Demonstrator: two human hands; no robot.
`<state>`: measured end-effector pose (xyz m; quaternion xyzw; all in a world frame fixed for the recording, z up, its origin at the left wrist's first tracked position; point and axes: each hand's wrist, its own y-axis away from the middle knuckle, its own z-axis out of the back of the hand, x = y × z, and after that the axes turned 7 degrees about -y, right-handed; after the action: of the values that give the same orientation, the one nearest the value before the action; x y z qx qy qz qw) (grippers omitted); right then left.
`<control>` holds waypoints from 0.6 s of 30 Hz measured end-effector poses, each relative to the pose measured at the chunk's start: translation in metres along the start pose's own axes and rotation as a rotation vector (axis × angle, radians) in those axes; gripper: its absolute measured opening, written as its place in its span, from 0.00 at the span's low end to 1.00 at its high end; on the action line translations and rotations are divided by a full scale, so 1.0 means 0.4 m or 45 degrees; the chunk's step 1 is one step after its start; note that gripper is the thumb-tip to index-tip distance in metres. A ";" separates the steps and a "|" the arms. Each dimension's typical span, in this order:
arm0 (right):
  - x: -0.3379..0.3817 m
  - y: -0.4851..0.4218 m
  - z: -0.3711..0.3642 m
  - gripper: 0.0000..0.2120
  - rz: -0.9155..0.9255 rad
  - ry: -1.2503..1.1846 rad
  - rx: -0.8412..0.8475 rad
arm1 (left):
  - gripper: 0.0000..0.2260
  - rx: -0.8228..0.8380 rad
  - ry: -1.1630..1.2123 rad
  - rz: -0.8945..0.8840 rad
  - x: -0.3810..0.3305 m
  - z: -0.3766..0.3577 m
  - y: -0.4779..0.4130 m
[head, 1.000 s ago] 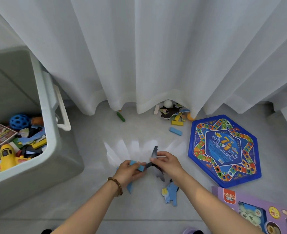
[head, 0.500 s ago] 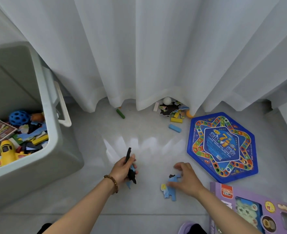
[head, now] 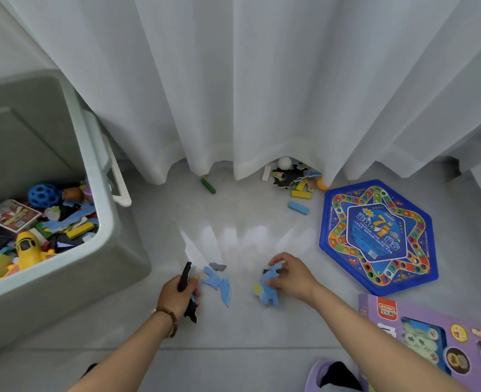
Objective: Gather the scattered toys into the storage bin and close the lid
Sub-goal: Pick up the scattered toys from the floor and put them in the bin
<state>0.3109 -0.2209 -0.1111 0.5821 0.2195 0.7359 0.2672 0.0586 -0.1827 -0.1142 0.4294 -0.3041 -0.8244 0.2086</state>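
My left hand (head: 178,294) grips a flat black puzzle piece (head: 185,278) that sticks up and down out of the fist. Just to its right a light blue puzzle piece (head: 219,284) lies on the floor, with a small grey piece (head: 218,267) above it. My right hand (head: 288,275) pinches another blue puzzle piece (head: 267,290) that rests on the floor. The grey-green storage bin (head: 112,222) stands open at the left, filled with several toys, among them a yellow plane (head: 27,247) and a blue holed ball (head: 40,195).
White curtains hang across the back. At their hem lie a green stick (head: 208,185), a blue block (head: 298,207), a yellow block (head: 300,194), a white ball (head: 284,162) and dark puzzle pieces (head: 286,175). A blue hexagonal game board (head: 375,236) and a purple toy box (head: 431,335) sit at the right.
My hands have parted: the left took the black piece and drew leftward, while the right moved down to the blue piece on the floor and closed its fingers on it.
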 end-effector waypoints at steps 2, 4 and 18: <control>0.051 -0.021 -0.061 0.14 0.006 -0.118 0.091 | 0.12 -0.006 0.047 0.016 0.008 0.005 0.000; 0.081 -0.040 -0.128 0.13 0.056 0.015 0.179 | 0.11 -0.019 0.075 0.010 0.012 0.008 0.003; 0.068 -0.065 -0.304 0.18 0.159 0.424 -0.054 | 0.10 0.264 0.171 0.030 0.019 0.016 0.003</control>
<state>0.1913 -0.1849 -0.1350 0.4590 0.2085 0.8418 0.1932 0.0491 -0.1863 -0.1148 0.4995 -0.3781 -0.7553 0.1925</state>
